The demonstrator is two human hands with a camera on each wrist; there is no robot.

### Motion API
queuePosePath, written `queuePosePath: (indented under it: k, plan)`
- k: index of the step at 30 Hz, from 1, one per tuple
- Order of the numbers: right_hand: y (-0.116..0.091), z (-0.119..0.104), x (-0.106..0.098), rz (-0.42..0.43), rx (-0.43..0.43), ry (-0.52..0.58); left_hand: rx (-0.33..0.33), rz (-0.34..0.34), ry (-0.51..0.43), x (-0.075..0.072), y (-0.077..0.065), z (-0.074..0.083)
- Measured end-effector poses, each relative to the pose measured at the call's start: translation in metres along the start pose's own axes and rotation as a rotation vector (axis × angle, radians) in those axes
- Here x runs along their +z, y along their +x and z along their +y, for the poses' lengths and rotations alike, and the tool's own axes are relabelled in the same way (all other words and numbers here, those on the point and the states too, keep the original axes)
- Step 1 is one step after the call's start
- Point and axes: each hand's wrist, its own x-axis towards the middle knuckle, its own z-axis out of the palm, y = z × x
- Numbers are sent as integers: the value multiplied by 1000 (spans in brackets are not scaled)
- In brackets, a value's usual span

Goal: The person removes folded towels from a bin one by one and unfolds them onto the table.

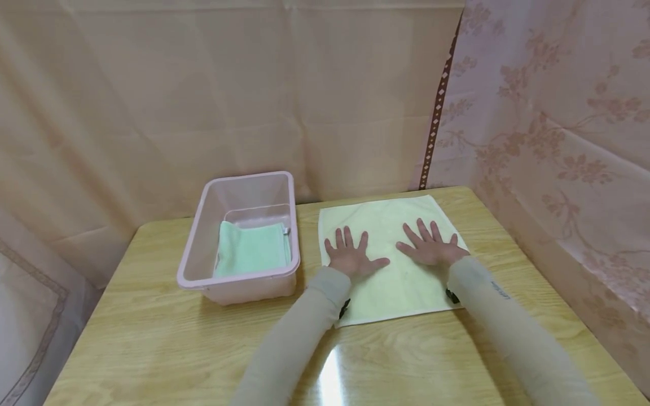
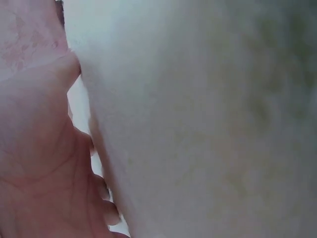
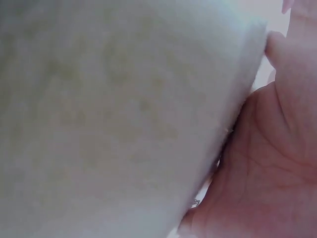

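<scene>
A pale yellow towel (image 1: 396, 293) lies spread out on the wooden table, nearly square to its back edge. On its left half rests my left hand (image 1: 351, 260), fingers straight and splayed, thumb pointing right. My right hand (image 1: 430, 249) lies toward the towel's right side, its fingers spread as well and its thumb pointing left. In the left wrist view the towel (image 2: 198, 129) fills most of the picture, with the left palm (image 2: 39, 163) along the left side. The right wrist view has the towel (image 3: 114, 124) close up and the right palm (image 3: 277, 148) beside it.
Left of the towel stands a pink plastic basin (image 1: 249, 290) holding a folded mint-green cloth (image 1: 254, 248). The wooden table (image 1: 152, 338) backs onto a beige curtain (image 1: 203, 101); a pink flowered curtain (image 1: 569, 141) hangs along the right side.
</scene>
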Motion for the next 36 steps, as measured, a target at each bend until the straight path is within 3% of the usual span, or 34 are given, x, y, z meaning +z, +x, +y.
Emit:
queuePosePath:
  k: [9,14,20,23,28,31,36]
  plan:
    - [-3,29,-9,-17,12,-3,-23,-17,49,7,16,28]
    - [-6,43,-14,-27,26,18,-18,-23,68,2,15,44]
    - [-8,55,-16,-25,31,18,-5,-29,73,-5,14,53]
    - [-8,62,-17,-26,32,28,-3,-33,73,1,21,56]
    - [-9,78,-16,-31,42,18,67,-43,77,2,20,58]
    - [-11,84,-18,-29,39,17,144,-57,77,-3,14,55]
    - [-14,91,-21,-18,31,21,257,-87,92,7,27,45]
